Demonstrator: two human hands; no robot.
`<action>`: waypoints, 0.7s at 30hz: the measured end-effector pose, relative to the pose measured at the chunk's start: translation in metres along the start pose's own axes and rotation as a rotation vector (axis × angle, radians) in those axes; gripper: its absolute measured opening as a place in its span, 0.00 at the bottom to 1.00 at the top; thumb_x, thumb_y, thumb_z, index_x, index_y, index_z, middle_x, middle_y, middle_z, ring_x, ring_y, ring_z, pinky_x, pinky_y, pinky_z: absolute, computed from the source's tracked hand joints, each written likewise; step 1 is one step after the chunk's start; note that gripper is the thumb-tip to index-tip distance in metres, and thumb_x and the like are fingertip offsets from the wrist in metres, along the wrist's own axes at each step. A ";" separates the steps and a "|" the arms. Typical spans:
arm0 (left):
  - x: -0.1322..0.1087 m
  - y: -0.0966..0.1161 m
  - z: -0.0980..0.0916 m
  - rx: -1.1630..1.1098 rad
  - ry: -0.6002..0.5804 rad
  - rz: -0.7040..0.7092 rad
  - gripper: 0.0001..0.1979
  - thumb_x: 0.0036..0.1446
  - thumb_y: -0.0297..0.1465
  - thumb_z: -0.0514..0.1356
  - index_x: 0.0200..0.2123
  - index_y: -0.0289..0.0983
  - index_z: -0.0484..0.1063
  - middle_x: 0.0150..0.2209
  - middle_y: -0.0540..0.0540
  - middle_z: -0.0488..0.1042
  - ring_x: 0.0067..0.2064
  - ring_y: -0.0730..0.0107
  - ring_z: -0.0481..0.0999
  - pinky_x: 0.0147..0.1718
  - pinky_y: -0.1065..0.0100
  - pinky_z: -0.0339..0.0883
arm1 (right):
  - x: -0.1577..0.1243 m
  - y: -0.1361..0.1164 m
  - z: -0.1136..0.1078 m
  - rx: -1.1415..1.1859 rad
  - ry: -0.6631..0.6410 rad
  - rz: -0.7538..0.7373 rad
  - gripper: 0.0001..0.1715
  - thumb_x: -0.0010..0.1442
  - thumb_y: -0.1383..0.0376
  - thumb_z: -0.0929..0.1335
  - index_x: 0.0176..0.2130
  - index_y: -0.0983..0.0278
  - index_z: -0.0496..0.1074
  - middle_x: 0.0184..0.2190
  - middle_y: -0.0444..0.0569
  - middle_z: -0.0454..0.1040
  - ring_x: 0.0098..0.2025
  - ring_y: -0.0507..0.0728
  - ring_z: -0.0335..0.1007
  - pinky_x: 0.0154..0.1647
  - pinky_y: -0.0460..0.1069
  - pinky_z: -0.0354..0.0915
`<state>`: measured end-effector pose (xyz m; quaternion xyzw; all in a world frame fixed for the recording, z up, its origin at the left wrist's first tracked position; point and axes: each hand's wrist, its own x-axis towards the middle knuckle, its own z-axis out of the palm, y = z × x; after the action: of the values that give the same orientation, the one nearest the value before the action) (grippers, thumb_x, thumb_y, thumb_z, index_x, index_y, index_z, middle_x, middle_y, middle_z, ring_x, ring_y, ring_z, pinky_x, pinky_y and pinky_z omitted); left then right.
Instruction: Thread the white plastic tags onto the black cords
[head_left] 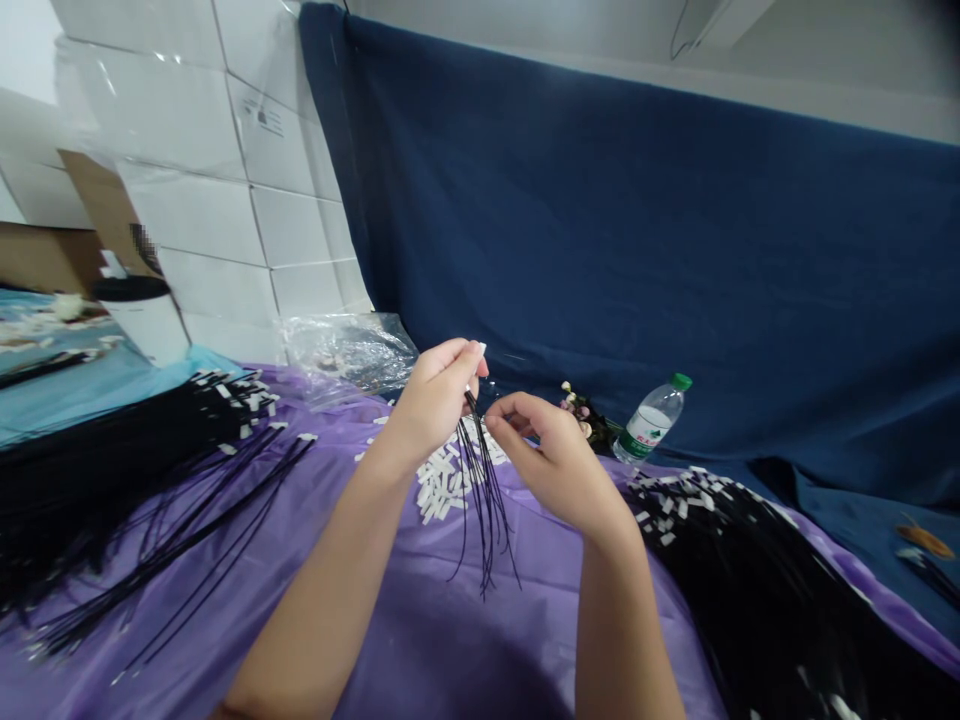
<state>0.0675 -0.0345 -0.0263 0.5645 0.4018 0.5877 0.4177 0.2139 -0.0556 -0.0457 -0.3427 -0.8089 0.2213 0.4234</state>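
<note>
My left hand (442, 395) is closed around the top of a small bunch of thin black cords (484, 490), whose loose ends hang down over the purple cloth. A small white tip shows at its thumb. Close beside the cords, my right hand (551, 450) has its thumb and forefinger brought together in a pinch. Whether a strand is between those fingertips is too small to make out. Below and behind the bunch lies a pile of small white pieces (442, 485), partly covered by the hanging cords.
Black cords with white ends lie in a heap at left (112, 470) and another heap at right (772, 590). A green-capped bottle (651, 420), artificial flowers (581, 410) and clear plastic wrap (349, 350) sit behind my hands. White boxes (202, 210) and a blue curtain (637, 230) stand beyond.
</note>
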 end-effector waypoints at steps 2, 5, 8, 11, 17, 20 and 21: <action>0.000 -0.001 0.000 0.012 -0.009 0.005 0.14 0.59 0.39 0.54 0.26 0.37 0.62 0.17 0.55 0.58 0.18 0.81 0.53 0.17 0.75 0.48 | 0.001 0.002 -0.001 0.019 -0.010 -0.029 0.08 0.62 0.69 0.63 0.35 0.63 0.71 0.34 0.44 0.74 0.34 0.50 0.67 0.37 0.46 0.62; 0.000 -0.001 0.001 0.034 -0.023 0.014 0.14 0.59 0.39 0.54 0.26 0.36 0.62 0.17 0.55 0.58 0.18 0.81 0.53 0.18 0.75 0.48 | 0.002 0.003 0.000 0.020 -0.025 -0.070 0.08 0.61 0.70 0.63 0.34 0.64 0.70 0.33 0.43 0.73 0.35 0.50 0.67 0.38 0.46 0.61; -0.001 -0.001 0.001 0.025 -0.033 -0.002 0.14 0.59 0.39 0.53 0.26 0.37 0.62 0.17 0.55 0.57 0.18 0.81 0.52 0.17 0.75 0.47 | 0.001 0.003 0.001 0.016 -0.020 -0.053 0.07 0.61 0.70 0.62 0.32 0.64 0.68 0.30 0.43 0.70 0.33 0.49 0.64 0.35 0.45 0.60; -0.001 0.000 0.002 0.006 -0.038 -0.022 0.14 0.59 0.39 0.53 0.26 0.37 0.61 0.17 0.55 0.57 0.18 0.81 0.53 0.17 0.75 0.48 | 0.000 0.004 0.001 0.105 0.010 0.035 0.06 0.62 0.68 0.61 0.32 0.63 0.65 0.25 0.40 0.64 0.27 0.48 0.57 0.27 0.45 0.55; 0.001 0.000 0.001 0.021 -0.022 -0.039 0.14 0.59 0.38 0.53 0.25 0.37 0.62 0.18 0.55 0.56 0.18 0.81 0.53 0.17 0.76 0.46 | 0.003 0.008 -0.017 0.849 0.116 0.155 0.06 0.62 0.62 0.61 0.40 0.60 0.64 0.20 0.36 0.55 0.19 0.48 0.52 0.23 0.46 0.57; 0.001 0.000 0.001 0.021 -0.025 -0.055 0.14 0.60 0.37 0.52 0.25 0.36 0.62 0.19 0.55 0.56 0.18 0.82 0.53 0.17 0.76 0.46 | 0.004 0.017 -0.032 1.039 0.388 0.062 0.05 0.60 0.64 0.61 0.35 0.60 0.65 0.23 0.40 0.57 0.22 0.49 0.54 0.25 0.47 0.60; 0.001 0.000 0.001 0.019 -0.031 -0.061 0.14 0.60 0.37 0.52 0.25 0.36 0.62 0.19 0.55 0.56 0.18 0.82 0.53 0.17 0.76 0.46 | 0.004 0.022 -0.036 1.049 0.472 0.016 0.06 0.60 0.64 0.61 0.35 0.60 0.66 0.24 0.41 0.58 0.24 0.50 0.56 0.27 0.47 0.60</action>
<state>0.0680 -0.0331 -0.0261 0.5649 0.4180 0.5621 0.4362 0.2507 -0.0360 -0.0380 -0.1330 -0.4718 0.5135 0.7043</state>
